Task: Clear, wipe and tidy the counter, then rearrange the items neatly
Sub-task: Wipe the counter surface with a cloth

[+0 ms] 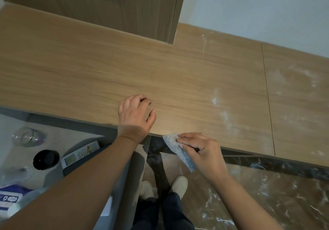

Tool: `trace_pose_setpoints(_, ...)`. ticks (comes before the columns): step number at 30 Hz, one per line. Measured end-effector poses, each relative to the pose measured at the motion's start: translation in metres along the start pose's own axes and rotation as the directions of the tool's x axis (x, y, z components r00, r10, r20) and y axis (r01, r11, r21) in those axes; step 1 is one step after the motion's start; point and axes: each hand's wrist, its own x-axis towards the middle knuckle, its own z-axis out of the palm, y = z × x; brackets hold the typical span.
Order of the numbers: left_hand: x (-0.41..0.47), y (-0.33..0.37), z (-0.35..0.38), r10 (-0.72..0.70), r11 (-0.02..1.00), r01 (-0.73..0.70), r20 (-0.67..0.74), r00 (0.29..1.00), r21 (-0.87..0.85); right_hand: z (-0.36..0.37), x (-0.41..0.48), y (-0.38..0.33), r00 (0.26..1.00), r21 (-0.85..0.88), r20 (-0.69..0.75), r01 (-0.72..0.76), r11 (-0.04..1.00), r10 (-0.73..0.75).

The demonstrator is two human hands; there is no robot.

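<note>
step: wiping, I judge | my right grip pinches the cloth at the surface front edge, lower centre of frame | my left grip rests on surface, fingers loosely bent, holding nothing | next: sweep cloth right across white dust

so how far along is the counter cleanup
Clearing looks done: no items show on the counter, and the remote and glass sit lower down at left. Wiping is in hand: the right hand pinches a cloth at the front edge, and the left hand rests on the wood. Left to do: white smears on the right side, then putting things back.
</note>
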Motion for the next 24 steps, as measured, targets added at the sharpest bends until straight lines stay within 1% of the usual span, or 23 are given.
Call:
trace_pose_setpoints(2,0.002,0.004,-0.003,-0.015,1.0,0.015,0.023,1.0,0.002,-0.013,0.004,0.001,0.998,0.001,-0.054,-0.011,1.0,0.011)
trace_pose_setpoints(5,0.012,0.015,-0.008,-0.048,0.997,0.044,0.065,0.997,0.066,-0.035,0.025,0.005,0.985,-0.019,-0.168,-0.043,0.999,0.04)
trace_pose_setpoints(8,0.031,0.029,-0.008,-0.054,0.997,0.053,0.015,0.998,0.061,-0.054,0.058,0.009,0.969,-0.024,-0.246,-0.04,0.999,0.033)
trace_pose_setpoints(11,0.059,0.043,0.001,-0.026,0.998,0.024,0.029,0.999,0.066,-0.071,0.096,0.016,0.953,-0.022,-0.303,-0.029,0.999,0.021)
trace_pose_setpoints(13,0.078,0.051,0.008,-0.008,0.997,0.004,0.048,0.999,0.082,-0.081,0.12,0.022,0.947,-0.011,-0.321,-0.025,1.0,0.02)
trace_pose_setpoints(16,0.108,0.057,0.018,-0.014,0.994,0.01,0.032,0.999,0.111,-0.096,0.157,0.031,0.941,-0.051,-0.338,-0.009,0.999,-0.009)
trace_pose_setpoints(21,0.143,0.052,0.039,-0.037,0.986,0.035,0.008,0.999,0.161,-0.116,0.227,0.042,0.953,-0.124,-0.301,0.008,0.992,-0.045)
trace_pose_setpoints(24,0.144,0.048,0.047,-0.038,0.99,0.043,-0.042,0.998,0.133,-0.119,0.272,0.052,0.959,-0.176,-0.276,0.022,0.984,-0.071)
